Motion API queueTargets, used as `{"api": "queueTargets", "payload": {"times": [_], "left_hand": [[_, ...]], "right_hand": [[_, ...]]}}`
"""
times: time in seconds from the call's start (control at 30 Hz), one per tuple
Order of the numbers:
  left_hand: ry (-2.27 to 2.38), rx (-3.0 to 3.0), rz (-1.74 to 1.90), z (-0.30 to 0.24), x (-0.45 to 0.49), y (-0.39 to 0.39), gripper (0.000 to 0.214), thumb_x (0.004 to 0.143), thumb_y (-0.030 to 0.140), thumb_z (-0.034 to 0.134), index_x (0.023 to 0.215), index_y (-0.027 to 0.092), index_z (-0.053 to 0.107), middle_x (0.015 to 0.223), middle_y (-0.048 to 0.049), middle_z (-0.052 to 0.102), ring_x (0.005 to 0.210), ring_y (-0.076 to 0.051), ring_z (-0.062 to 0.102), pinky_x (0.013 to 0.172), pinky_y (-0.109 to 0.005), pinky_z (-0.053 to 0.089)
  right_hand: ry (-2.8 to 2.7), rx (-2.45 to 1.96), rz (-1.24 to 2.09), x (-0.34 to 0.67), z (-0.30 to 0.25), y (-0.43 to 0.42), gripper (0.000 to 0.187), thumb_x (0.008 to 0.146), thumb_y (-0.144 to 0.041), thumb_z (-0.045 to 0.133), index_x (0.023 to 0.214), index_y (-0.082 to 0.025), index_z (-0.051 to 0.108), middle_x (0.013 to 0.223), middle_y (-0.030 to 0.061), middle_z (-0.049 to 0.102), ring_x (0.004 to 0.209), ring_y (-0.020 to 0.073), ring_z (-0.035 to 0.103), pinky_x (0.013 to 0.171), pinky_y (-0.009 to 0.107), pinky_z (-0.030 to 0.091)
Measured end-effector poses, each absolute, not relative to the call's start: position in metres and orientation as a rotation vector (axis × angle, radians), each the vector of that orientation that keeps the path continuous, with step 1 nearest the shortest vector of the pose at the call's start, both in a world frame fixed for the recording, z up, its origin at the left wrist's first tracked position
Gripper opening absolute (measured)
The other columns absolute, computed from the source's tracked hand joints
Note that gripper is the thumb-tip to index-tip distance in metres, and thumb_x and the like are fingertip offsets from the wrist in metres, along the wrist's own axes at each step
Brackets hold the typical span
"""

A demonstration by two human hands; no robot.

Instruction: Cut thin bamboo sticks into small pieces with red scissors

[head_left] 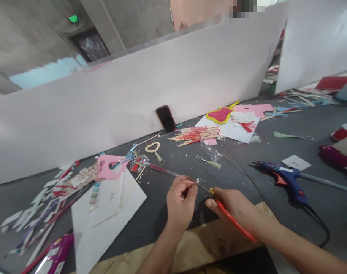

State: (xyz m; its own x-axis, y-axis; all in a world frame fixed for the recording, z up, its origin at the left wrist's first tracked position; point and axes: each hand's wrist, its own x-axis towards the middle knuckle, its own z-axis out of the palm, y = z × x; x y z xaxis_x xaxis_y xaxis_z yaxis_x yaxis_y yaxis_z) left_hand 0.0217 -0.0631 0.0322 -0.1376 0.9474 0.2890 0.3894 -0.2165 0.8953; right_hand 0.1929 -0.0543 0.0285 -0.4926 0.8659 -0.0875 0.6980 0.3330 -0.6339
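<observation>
Panels (127, 102) of white board stand upright along the far side of a dark table (154, 215), whose near edge is bare wood. A large white sheet (105, 236) lies at near left, with a purple glue gun (57, 251) to its left. A blue glue gun (287, 175) rests on its side at right, a clear stick running out of its back end.

In the middle near part, the right hand (233, 201) has its grip wrapped about the handles of a red-handled cutting tool (234, 220). The tool slants far and left, its metal end just beside the left hand (180, 199). That hand's thumb and fingers are drawn together; they appear to pinch the near end of a slim red strip (162, 168), though the fingers hide the contact.

Farther off lie a bundle of red-and-tan sticks (197, 135), a pink card (106, 174) with cut-outs at left, and a yellow-edged pink shape (219, 115) at far right of the bundle. A phone (165, 118) leans against the panels. Smaller still are a heart-shaped bead ring (154, 151) and a pale tassel (214, 164).
</observation>
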Motion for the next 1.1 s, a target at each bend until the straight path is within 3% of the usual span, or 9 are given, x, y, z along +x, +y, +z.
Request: {"api": "queueTargets", "payload": {"times": [0.27, 0.43, 0.63, 0.87, 1.1], "left_hand": [[1.445, 1.503, 1.364, 0.023, 0.019, -0.066, 0.016, 0.083, 0.023, 0.053, 0.072, 0.017, 0.062, 0.092, -0.0056, 0.058, 0.079, -0.016, 0.059, 0.066, -0.025, 0.047], [1.426, 1.547, 1.356, 0.024, 0.017, -0.07, 0.016, 0.082, 0.02, 0.053, 0.072, 0.017, 0.066, 0.089, -0.0064, 0.06, 0.082, -0.017, 0.06, 0.072, -0.027, 0.048], [1.378, 1.563, 1.272, 0.031, 0.014, -0.073, 0.017, 0.082, 0.018, 0.054, 0.07, 0.016, 0.066, 0.086, -0.0068, 0.062, 0.08, -0.017, 0.06, 0.073, -0.028, 0.048], [1.407, 1.526, 1.306, 0.026, 0.012, -0.078, 0.017, 0.082, 0.017, 0.053, 0.07, 0.016, 0.065, 0.086, -0.0066, 0.062, 0.087, -0.019, 0.06, 0.077, -0.029, 0.047], [1.457, 1.644, 1.392, 0.024, 0.015, -0.08, 0.019, 0.083, 0.015, 0.052, 0.066, 0.016, 0.06, 0.084, -0.0055, 0.059, 0.082, -0.017, 0.059, 0.073, -0.026, 0.046]], "right_hand": [[-2.406, -1.432, 0.575, 0.196, 0.021, -0.052, 0.036, 0.083, -0.056, 0.047, 0.088, -0.02, 0.05, 0.078, 0.0063, 0.061, 0.071, 0.0209, 0.057, 0.06, 0.03, 0.041], [-2.448, -1.391, 0.343, 0.194, 0.018, -0.055, 0.035, 0.077, -0.048, 0.058, 0.092, -0.017, 0.05, 0.092, 0.0136, 0.06, 0.089, 0.0283, 0.054, 0.073, 0.04, 0.044], [-2.46, -1.32, 0.256, 0.19, 0.015, -0.061, 0.036, 0.079, -0.048, 0.058, 0.094, -0.016, 0.052, 0.092, 0.0134, 0.061, 0.087, 0.0279, 0.055, 0.073, 0.04, 0.046], [-2.51, -1.39, 0.232, 0.189, 0.014, -0.062, 0.032, 0.089, -0.046, 0.043, 0.089, -0.016, 0.055, 0.088, 0.013, 0.065, 0.085, 0.0265, 0.059, 0.07, 0.036, 0.045], [-2.527, -1.475, 0.44, 0.187, 0.019, -0.068, 0.032, 0.091, -0.047, 0.038, 0.086, -0.019, 0.053, 0.075, 0.0075, 0.064, 0.071, 0.0221, 0.06, 0.063, 0.032, 0.042]]}}
